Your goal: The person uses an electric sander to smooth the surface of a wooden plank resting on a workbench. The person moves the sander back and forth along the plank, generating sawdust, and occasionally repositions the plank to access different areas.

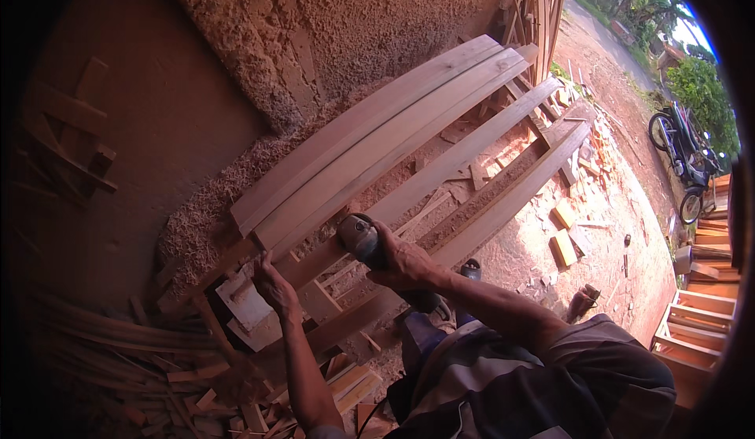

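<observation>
My right hand (404, 260) is closed around the body of an angle grinder (361, 240), whose head is over a narrow wooden board. What disc it carries is hidden. My left hand (274, 283) touches the near end of a wide wooden plank (389, 150), fingertips at its corner; whether it grips the plank is unclear. A second wide plank (365, 129) lies along the far side of the first. Narrower rails, one a long board (466, 138), run beside them with gaps between.
Wood shavings (200, 221) are heaped along the far left side. Offcuts (236, 403) lie at the lower left, wood blocks (564, 247) on the floor at right. Curved wooden strips (534, 20) stand at the top. A motorcycle (678, 156) is parked outside at right.
</observation>
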Available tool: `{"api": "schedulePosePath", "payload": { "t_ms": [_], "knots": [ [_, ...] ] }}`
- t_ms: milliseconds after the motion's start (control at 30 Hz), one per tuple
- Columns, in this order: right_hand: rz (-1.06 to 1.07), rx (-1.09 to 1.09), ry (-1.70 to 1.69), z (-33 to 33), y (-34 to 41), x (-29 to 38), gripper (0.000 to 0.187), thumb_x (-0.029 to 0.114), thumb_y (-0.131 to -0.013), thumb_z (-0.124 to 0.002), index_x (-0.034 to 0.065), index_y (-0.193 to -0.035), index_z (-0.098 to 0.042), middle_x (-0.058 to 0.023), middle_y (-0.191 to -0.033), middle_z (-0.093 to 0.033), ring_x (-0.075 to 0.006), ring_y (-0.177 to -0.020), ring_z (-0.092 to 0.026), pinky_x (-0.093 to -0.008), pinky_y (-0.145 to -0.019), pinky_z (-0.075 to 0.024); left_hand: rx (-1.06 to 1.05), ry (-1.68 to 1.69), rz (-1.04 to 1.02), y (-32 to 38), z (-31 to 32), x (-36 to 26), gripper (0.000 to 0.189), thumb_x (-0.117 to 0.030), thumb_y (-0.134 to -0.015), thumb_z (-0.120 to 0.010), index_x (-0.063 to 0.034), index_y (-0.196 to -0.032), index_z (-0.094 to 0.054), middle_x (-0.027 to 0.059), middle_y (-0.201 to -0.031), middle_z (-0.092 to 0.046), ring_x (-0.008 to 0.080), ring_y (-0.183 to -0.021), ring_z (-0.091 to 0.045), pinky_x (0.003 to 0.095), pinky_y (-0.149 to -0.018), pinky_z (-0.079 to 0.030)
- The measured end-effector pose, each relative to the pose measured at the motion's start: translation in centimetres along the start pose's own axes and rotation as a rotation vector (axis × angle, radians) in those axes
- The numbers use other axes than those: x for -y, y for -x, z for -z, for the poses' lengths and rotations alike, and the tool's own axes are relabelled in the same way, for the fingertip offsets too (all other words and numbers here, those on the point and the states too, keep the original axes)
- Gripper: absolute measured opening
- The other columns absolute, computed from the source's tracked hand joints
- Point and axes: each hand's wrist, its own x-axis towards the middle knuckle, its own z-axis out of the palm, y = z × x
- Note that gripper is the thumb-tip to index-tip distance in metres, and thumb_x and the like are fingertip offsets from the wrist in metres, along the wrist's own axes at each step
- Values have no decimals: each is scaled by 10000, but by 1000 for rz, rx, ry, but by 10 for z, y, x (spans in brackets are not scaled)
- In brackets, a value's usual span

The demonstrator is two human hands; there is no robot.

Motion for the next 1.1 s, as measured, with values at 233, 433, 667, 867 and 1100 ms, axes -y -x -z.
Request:
{"api": "schedulePosePath", "payload": {
  "t_ms": [233, 433, 667, 867, 1100],
  "knots": [
    [-139, -232, -3, 111, 28, -72, 1098, 401, -811, -824, 55, -1628, -178, -337, -1242, -653, -502, -1164, -674, -531, -993, -537, 247, -580, -239, 17, -134, -88, 565, -457, -1151, -371, -46, -1310, -724, 127, -1391, -699, 352, -1394, -570, 603, -1227, -312],
    [-156, -324, 18, 223, 33, -153, 1084, 411, -805, -827, 43, -1618, -213, -325, -1280, -639, -507, -1165, -673, -531, -1027, -525, 230, -642, -205, 15, -147, -102, 499, -405, -1125, -440, -44, -1136, -784, 119, -1290, -735, 348, -1269, -619, 557, -1174, -367],
    [-231, -340, -19, 298, 18, -187, 1101, 394, -808, -835, 38, -1623, -185, -334, -1295, -625, -510, -1210, -650, -535, -1054, -514, 298, -682, -171, 19, -246, -189, 487, -370, -1123, -437, -18, -1122, -774, 150, -1182, -759, 380, -1226, -646, 536, -1110, -440],
    [80, -265, 21, 304, 11, -206, 1095, 384, -826, -832, 65, -1638, -171, -351, -1349, -602, -521, -1265, -620, -533, -1089, -496, 228, -569, -114, 15, -307, -234, 560, -361, -1102, -450, 39, -885, -775, 298, -901, -741, 488, -871, -722, 590, -828, -551],
    [-195, -362, 22, 448, 21, -279, 1102, 408, -797, -844, 11, -1614, -219, -317, -1294, -632, -441, -1199, -665, -487, -1025, -529, 101, -585, -234, 19, -309, -227, 572, -332, -1082, -485, 41, -729, -737, 302, -794, -716, 492, -803, -714, 599, -773, -547]
  ]
}}
